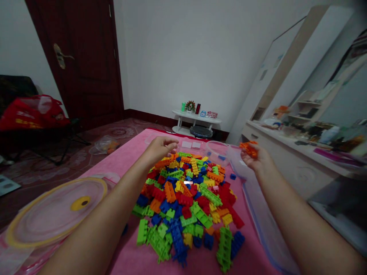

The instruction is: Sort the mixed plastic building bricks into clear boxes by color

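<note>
A heap of plastic building bricks (189, 198) in green, red, orange, yellow and blue lies on a pink cloth (132, 160). My left hand (159, 148) hovers over the far left edge of the heap, fingers curled in a loose pinch; whether it holds a brick is hidden. My right hand (255, 157) is raised at the heap's far right and is closed on a bunch of orange bricks (249, 148), above a clear plastic bag (258, 206).
A clear round lid with a yellow rim (54, 208) lies at the left. Clear containers (215, 149) sit behind the heap. A small white table (196, 116) stands by the far wall, a dresser (289, 152) at right, a dark door (83, 57) at back left.
</note>
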The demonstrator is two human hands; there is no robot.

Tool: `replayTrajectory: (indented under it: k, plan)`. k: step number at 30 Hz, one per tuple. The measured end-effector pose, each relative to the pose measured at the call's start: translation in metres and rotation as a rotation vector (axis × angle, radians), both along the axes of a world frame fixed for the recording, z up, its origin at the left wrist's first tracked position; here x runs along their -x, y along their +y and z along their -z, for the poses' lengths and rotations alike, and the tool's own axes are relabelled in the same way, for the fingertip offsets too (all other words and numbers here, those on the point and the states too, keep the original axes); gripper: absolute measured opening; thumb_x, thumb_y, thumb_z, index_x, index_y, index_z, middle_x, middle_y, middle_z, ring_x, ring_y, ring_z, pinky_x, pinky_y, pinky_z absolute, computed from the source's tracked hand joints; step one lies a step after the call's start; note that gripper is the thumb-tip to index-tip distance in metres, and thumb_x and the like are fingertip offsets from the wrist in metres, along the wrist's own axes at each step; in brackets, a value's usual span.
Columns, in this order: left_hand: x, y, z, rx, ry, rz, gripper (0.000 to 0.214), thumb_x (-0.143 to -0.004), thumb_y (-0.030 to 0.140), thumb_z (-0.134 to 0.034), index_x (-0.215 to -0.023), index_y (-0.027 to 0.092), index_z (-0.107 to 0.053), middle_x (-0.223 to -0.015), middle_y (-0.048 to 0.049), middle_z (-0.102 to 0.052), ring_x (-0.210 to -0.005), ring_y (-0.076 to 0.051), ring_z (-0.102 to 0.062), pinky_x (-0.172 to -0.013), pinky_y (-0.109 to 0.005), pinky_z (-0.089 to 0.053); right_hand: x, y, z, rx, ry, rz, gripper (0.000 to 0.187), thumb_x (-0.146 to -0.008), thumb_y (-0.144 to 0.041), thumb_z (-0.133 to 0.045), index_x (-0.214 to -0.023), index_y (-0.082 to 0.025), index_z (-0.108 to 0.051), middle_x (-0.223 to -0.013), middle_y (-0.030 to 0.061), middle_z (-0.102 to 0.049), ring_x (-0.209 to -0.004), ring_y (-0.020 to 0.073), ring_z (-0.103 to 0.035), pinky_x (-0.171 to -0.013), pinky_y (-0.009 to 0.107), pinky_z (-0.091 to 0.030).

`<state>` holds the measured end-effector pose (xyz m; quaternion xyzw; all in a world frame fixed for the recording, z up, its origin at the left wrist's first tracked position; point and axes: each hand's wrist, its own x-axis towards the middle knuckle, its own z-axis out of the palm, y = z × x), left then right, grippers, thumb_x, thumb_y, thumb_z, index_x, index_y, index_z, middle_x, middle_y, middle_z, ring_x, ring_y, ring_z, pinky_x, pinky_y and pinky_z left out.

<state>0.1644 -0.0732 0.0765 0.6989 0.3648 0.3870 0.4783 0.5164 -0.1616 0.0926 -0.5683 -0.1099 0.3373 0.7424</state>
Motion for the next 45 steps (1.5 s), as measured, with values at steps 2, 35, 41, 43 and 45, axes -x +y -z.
replayTrajectory:
  k: [2,35,41,43,45]
  plan:
    - [0.001,0.001,-0.001,0.003,-0.015,0.005,0.039,-0.074,0.036,-0.062,-0.104,0.012,-0.064,-0.098,-0.0121,-0.069,-0.08,-0.019,-0.067,-0.062,-0.027,-0.051,-0.024,0.002,0.005,0.085,-0.02,0.02,0.011,-0.08,-0.013,-0.048,-0.07,-0.016,-0.052,-0.053,0.0006,-0.057,-0.041,0.0072,-0.051,-0.043,0.016,-0.047]
    - [0.027,0.015,0.004,-0.108,0.456,-0.032,0.034,-0.07,0.028,-0.061,-0.097,0.008,-0.068,-0.08,-0.0109,-0.07,-0.067,-0.018,-0.064,-0.054,-0.024,-0.048,0.163,-0.018,0.01,-0.076,-0.243,-0.584,0.017,-0.064,-0.016,-0.071,-0.077,-0.017,-0.06,-0.066,-0.0026,-0.063,-0.052,0.0088,-0.058,-0.043,0.018,-0.049]
    - [0.03,0.028,0.02,-0.279,0.546,-0.071,0.024,-0.069,0.027,-0.06,-0.083,0.014,-0.074,-0.071,-0.0072,-0.07,-0.063,-0.016,-0.062,-0.053,-0.021,-0.042,0.173,0.018,0.016,0.005,-0.173,-0.548,0.01,-0.069,-0.015,-0.066,-0.075,-0.015,-0.059,-0.06,-0.001,-0.062,-0.046,0.0092,-0.057,-0.04,0.019,-0.049]
    - [0.031,0.031,0.021,-0.265,0.569,-0.034,0.023,-0.066,0.028,-0.062,-0.081,0.015,-0.074,-0.07,-0.0065,-0.07,-0.064,-0.016,-0.062,-0.053,-0.021,-0.041,0.163,0.046,0.011,0.058,-0.176,-0.493,0.004,-0.073,-0.012,-0.062,-0.073,-0.013,-0.059,-0.057,0.0008,-0.062,-0.044,0.0091,-0.056,-0.04,0.019,-0.05]
    - [0.035,0.031,0.02,-0.238,0.6,0.017,0.028,-0.061,0.032,-0.067,-0.083,0.015,-0.074,-0.074,-0.0062,-0.071,-0.067,-0.017,-0.063,-0.054,-0.021,-0.042,0.154,0.073,0.007,0.106,-0.167,-0.461,0.005,-0.075,-0.009,-0.059,-0.072,-0.012,-0.057,-0.052,0.0016,-0.061,-0.042,0.0089,-0.055,-0.039,0.019,-0.049]
